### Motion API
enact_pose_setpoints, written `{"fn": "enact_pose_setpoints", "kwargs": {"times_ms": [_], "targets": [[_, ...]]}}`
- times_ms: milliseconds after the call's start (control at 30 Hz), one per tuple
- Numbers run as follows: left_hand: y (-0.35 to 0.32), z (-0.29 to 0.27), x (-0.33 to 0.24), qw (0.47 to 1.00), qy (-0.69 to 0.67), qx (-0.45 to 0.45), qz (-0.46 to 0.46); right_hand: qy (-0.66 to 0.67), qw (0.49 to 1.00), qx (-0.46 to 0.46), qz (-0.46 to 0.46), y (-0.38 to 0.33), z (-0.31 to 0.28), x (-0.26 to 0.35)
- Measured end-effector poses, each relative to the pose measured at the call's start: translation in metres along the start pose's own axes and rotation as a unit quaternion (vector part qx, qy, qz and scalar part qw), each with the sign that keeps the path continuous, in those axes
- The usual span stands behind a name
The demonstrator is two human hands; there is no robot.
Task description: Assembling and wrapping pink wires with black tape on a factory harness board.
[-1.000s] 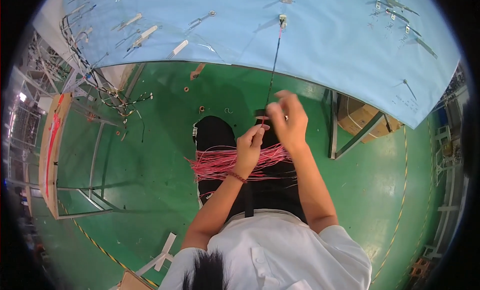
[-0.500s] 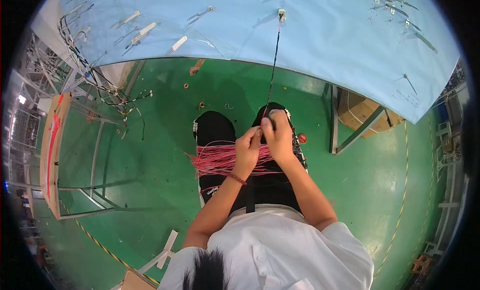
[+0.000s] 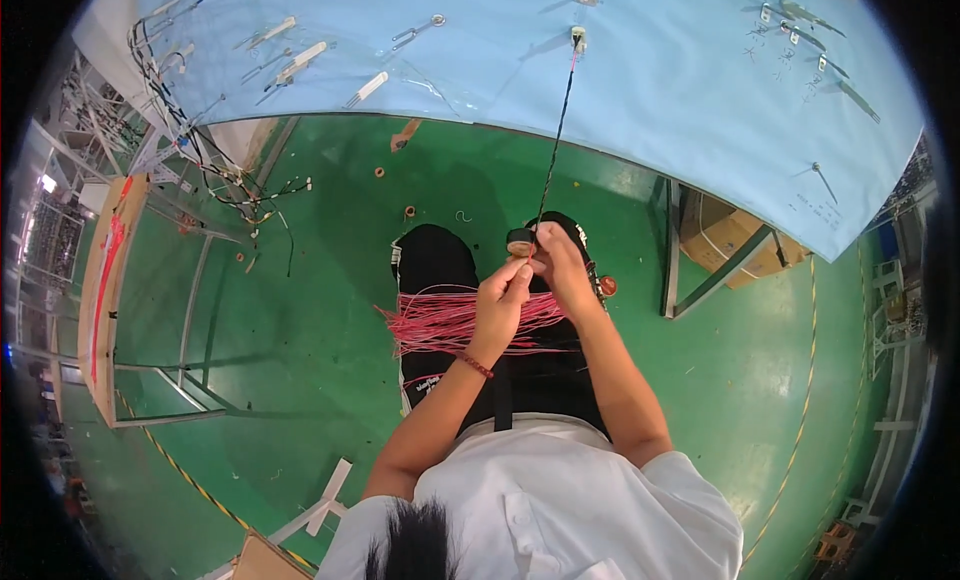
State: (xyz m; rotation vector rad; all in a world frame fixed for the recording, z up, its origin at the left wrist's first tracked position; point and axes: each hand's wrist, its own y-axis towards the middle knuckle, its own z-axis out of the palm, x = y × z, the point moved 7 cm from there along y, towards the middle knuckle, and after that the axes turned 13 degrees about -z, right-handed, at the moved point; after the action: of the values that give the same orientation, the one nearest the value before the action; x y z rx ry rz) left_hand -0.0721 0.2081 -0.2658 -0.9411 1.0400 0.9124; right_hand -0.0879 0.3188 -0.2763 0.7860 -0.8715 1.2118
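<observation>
A dark twisted wire strand [image 3: 557, 145] runs taut from a small white connector [image 3: 578, 40] on the blue board down to my hands. My left hand [image 3: 503, 292] is closed, thumb and fingers pinching the strand's lower, reddish end. Beside it my right hand [image 3: 562, 263] is closed around a roll of black tape [image 3: 520, 242], which juts out to the left of its fingers against the strand. The fingertips hide exactly how the tape meets the wire. Across my lap, under both wrists, lies a bundle of pink-red wires [image 3: 430, 322].
The blue board [image 3: 660, 90] spans the far side, with pins and white clips standing on it. Black cable harnesses [image 3: 215, 180] hang at the left, near a wooden board on a metal frame [image 3: 105, 300]. A cardboard box [image 3: 735, 238] sits beneath the board at the right.
The roll of black tape now shows at my right hand, where it was hidden before. My right fingers have shifted at the strand; the left still pinches it. The whole view has shifted slightly.
</observation>
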Motion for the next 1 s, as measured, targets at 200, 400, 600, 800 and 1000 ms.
{"fn": "enact_pose_setpoints", "kwargs": {"times_ms": [200, 400, 600, 800, 1000], "targets": [[0.008, -0.008, -0.001, 0.999, 0.019, 0.024, -0.022, -0.029, 0.998, 0.005, -0.059, -0.022, -0.005, -0.003], [0.007, -0.011, -0.007, 0.955, 0.241, -0.023, 0.171, -0.67, 0.646, 0.143, -0.337, -0.04, 0.071, 0.093], [0.003, -0.001, -0.004, 0.999, 0.051, 0.003, 0.011, -0.344, 0.904, -0.095, -0.235, 0.001, -0.006, 0.088], [0.0, -0.004, 0.009, 0.991, -0.08, 0.05, -0.1, 0.084, 0.994, 0.06, 0.046, 0.0, 0.012, 0.013], [0.005, -0.005, 0.004, 0.986, -0.093, 0.071, -0.117, 0.034, 0.995, 0.089, -0.022, -0.004, 0.007, 0.016]]}}
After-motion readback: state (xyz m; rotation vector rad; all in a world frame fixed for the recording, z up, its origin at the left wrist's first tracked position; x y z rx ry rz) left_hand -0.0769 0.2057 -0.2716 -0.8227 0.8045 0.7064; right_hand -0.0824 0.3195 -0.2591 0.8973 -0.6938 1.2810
